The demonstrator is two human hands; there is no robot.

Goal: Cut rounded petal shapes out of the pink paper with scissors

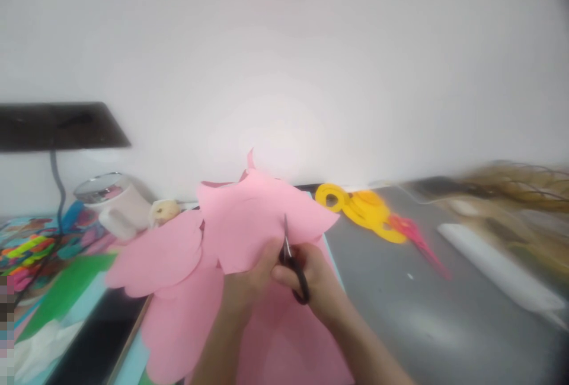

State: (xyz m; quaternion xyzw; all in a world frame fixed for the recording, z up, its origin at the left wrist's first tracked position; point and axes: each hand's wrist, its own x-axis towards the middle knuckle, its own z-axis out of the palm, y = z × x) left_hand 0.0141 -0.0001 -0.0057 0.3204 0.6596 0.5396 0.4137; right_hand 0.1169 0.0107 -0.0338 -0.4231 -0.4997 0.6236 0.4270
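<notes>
- Centrally, a curling sheet of pink paper (pixel 242 213) is held up over the work surface, its edges pointed and wavy, with one thin strip sticking up at the top.
- The left hand (pixel 258 266) pinches the sheet's lower edge, thumb lying across the front near the blades; its other fingers are mostly hidden, so their exact spread cannot be told.
- The right hand (pixel 311 266) is closed around the black-handled scissors (pixel 300 284), fingers curled at the handles, the blades pointing up against the sheet; how far they are parted is too blurred to tell.
- Beneath the hands lies more pink paper (pixel 288 337), and to the left are overlapping scalloped pink pieces (pixel 155 254).
- To the right, yellow cutouts (pixel 364 210) rest on the grey table (pixel 391 326), with pink scissors (pixel 422 246) touching them and a long white object (pixel 498 266) farther right.
- At the left, a white mug (pixel 127 207) stands behind the scalloped pieces, near a green sheet (pixel 66 290).
</notes>
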